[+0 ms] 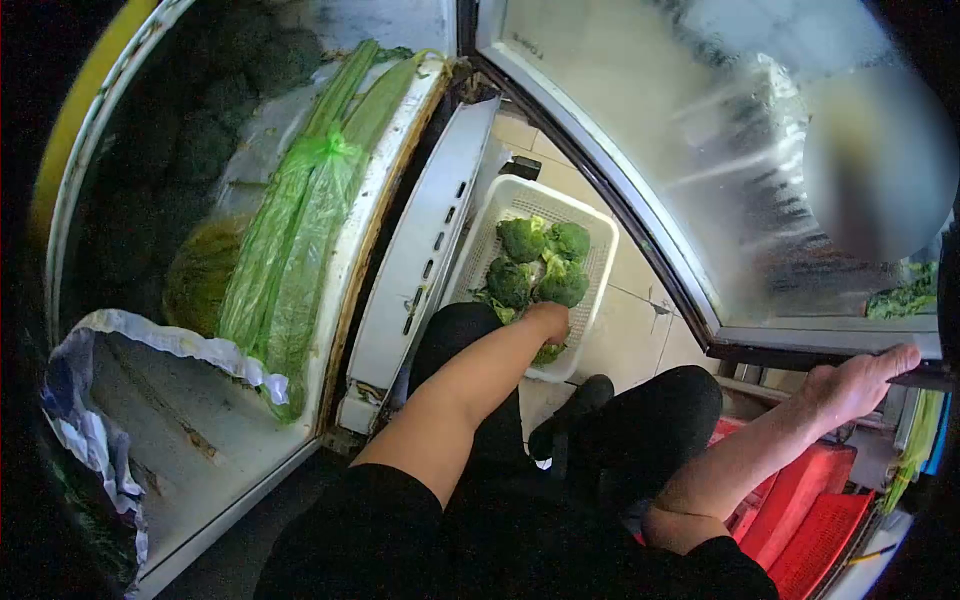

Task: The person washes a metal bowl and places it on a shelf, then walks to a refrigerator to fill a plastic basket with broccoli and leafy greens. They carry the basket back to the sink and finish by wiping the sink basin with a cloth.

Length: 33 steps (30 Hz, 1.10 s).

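Observation:
My left hand [546, 324] reaches down into a white plastic basket [603, 255] on the floor. Heads of broccoli [563, 282] lie in the basket, just beyond that hand. Its fingers are curled downward and mostly hidden, with bits of green showing beside and below them; what they grip cannot be made out. Off to the right, my right hand [858, 384] grips the lower edge of an open glass fridge door [830, 342], which is fogged and wet.
On the left, a fridge shelf [240, 440] holds long green vegetables in a tied green bag [310, 200] and a crumpled plastic bag [190, 345]. A white slotted panel [425, 255] stands beside the basket. Red crates [800, 510] are at lower right, near my legs.

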Each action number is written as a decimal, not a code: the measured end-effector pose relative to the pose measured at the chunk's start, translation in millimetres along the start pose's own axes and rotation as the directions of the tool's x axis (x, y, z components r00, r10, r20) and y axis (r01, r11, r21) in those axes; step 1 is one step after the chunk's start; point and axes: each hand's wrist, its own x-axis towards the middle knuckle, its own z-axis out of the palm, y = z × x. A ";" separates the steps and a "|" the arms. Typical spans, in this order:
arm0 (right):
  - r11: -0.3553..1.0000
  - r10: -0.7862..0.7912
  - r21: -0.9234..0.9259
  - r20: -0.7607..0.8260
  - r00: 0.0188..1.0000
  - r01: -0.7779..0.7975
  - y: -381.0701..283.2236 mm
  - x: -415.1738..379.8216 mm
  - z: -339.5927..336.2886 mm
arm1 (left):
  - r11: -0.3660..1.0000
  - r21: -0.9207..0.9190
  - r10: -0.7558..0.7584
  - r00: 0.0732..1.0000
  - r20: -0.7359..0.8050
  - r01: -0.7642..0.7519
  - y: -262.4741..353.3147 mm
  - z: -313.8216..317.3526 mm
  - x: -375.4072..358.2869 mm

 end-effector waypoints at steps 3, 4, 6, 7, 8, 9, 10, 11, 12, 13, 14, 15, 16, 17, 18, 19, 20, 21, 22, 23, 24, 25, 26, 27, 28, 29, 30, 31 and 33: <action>1.000 0.027 0.009 -0.005 1.000 -0.027 -4.7 -5.1 2.7 | 1.000 -0.014 0.002 1.000 -0.031 -0.003 -7.7 14.5 24.0; 0.999 -0.013 0.052 0.014 1.000 0.013 -3.9 -5.3 3.3 | 1.000 0.003 -0.014 0.999 -0.032 0.014 -6.8 12.0 23.3; 0.994 -0.055 0.095 0.029 0.998 0.052 -5.5 -7.7 3.5 | 1.000 0.012 0.001 1.000 -0.002 -0.001 -4.5 7.2 22.7; 0.997 -0.019 0.077 0.023 1.000 0.017 -9.0 -11.0 4.0 | 1.000 0.021 0.018 0.999 0.033 -0.019 -2.2 4.5 20.1; 0.998 0.016 0.057 0.016 1.000 -0.017 -10.9 -12.7 4.4 | 1.000 0.021 0.020 0.999 0.035 -0.021 -0.3 2.9 16.7; 0.998 0.015 0.054 0.014 1.000 -0.015 -8.8 -11.4 4.8 | 1.000 0.000 0.018 1.000 0.020 -0.018 1.4 1.7 13.0; 0.995 0.005 0.103 0.025 1.000 -0.007 -5.7 -9.0 5.3 | 1.000 -0.022 0.017 1.000 0.006 -0.017 2.2 3.1 12.7; 0.988 -0.007 0.152 0.036 0.999 0.002 -4.8 -7.7 5.7 | 1.000 -0.022 0.022 1.000 0.008 -0.022 3.0 4.1 12.6; 0.985 -0.013 0.172 0.041 0.999 0.006 -5.3 -8.5 5.7 | 0.999 -0.025 0.030 0.999 -0.016 -0.030 3.5 4.1 12.7; 0.985 -0.017 0.171 0.038 0.999 0.011 -7.8 -11.0 6.2 | 0.999 -0.027 0.037 0.998 -0.040 -0.039 3.2 4.8 14.4; 0.988 0.000 0.156 0.027 1.000 -0.004 -10.4 -13.4 6.4 | 0.999 -0.028 0.043 0.998 -0.039 -0.044 3.0 5.7 16.0; 0.982 -0.052 0.186 0.039 0.998 0.043 -2.8 -7.1 5.4 | 0.998 -0.024 0.051 0.998 -0.036 -0.052 2.1 6.6 17.7; 0.972 -0.103 0.217 0.050 0.993 0.090 4.7 -0.8 4.5 | 0.998 -0.020 0.059 0.998 -0.033 -0.060 1.2 7.0 19.0; 0.973 -0.105 0.214 0.048 0.993 0.092 4.5 -0.1 3.3 | 0.998 -0.019 0.063 0.998 -0.030 -0.064 6.0 -2.7 7.4; 0.982 -0.085 0.173 0.046 0.995 0.076 3.8 -0.1 1.9 | 1.000 0.001 0.027 1.000 0.000 -0.027 12.1 -13.2 -4.6; 0.989 -0.066 0.132 0.043 0.997 0.060 2.9 -0.3 0.7 | 1.000 0.024 -0.009 1.000 0.029 0.008 16.2 -20.2 -13.9; 0.995 -0.047 0.091 0.039 0.998 0.043 2.1 -0.2 -0.5 | 1.000 0.026 -0.004 1.000 0.031 0.004 13.8 -15.9 -9.7; 0.995 -0.049 0.088 0.034 0.998 0.046 2.3 0.1 -0.6 | 1.000 0.005 0.024 1.000 0.010 -0.024 9.7 -9.4 -1.4; 0.989 -0.081 0.125 0.054 0.995 0.074 3.5 -0.1 -0.2 | 0.998 -0.015 0.053 0.999 -0.011 -0.053 9.6 -9.7 -3.1; 0.982 -0.113 0.162 0.072 0.991 0.100 3.5 -0.9 0.1 | 0.998 -0.012 0.058 0.998 -0.008 -0.058 9.7 -9.7 -5.1; 0.982 -0.114 0.159 0.069 0.991 0.102 1.3 -4.2 0.2 | 0.996 -0.028 0.084 0.995 -0.062 -0.086 9.6 -9.7 -7.4; 0.988 -0.065 0.142 0.058 0.996 0.056 -2.6 -8.7 -0.2 | 0.992 -0.042 0.111 0.987 -0.115 -0.116 12.0 -11.3 -11.3; 0.992 -0.013 0.128 0.047 0.999 0.007 -4.6 -11.1 0.0 | 0.992 -0.039 0.115 0.987 -0.113 -0.120 11.6 -10.9 -10.5; 0.992 -0.015 0.126 0.042 0.999 0.010 -3.1 -9.4 0.1 | 0.993 -0.039 0.106 0.989 -0.100 -0.110 11.2 -10.4 -8.0; 0.989 -0.057 0.143 0.063 0.996 0.047 0.3 -6.6 -0.2 | 0.994 -0.038 0.099 0.991 -0.086 -0.102 11.4 -9.9 -5.9; 0.983 -0.100 0.160 0.082 0.992 0.086 1.8 -4.7 -0.8 | 0.993 -0.032 0.108 0.991 -0.083 -0.111 11.4 -8.3 -4.5; 0.991 -0.073 0.120 0.070 0.995 0.064 2.3 -4.9 -2.1 | 0.994 -0.035 0.103 0.988 -0.111 -0.108 10.5 -6.4 -3.8; 0.991 -0.077 0.116 0.060 0.995 0.069 1.0 -5.7 -2.7 | 0.994 -0.040 0.098 0.986 -0.137 -0.104 9.6 -3.9 -1.8; 0.994 -0.040 0.108 0.078 0.996 0.032 -0.3 -6.6 -2.1 | 0.995 -0.038 0.090 0.990 -0.112 -0.095 4.4 0.9 10.0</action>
